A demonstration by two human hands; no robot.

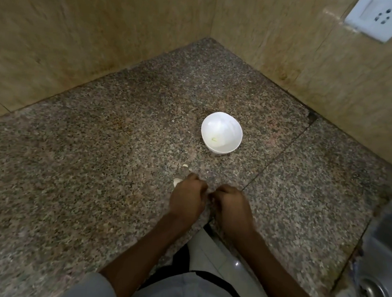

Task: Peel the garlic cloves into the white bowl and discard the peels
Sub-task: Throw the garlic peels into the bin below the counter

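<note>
Two garlic cloves lie loose on the tabletop [89, 162]: one [185, 165] just short of the white bowl [221, 132], the other [177, 182] touching the left hand [187, 195], probably kept within easy reach. The single bowl stands just beyond them and holds something pale with a green tip (perhaps a peeled clove). The left hand and right hand [229, 205] are curled knuckles-up and nearly touching, a pose that suits peeling. Whether they pinch a clove I cannot tell.

fingers [193, 180] tucked from view, sink [387, 238] edge-cropped
</note>
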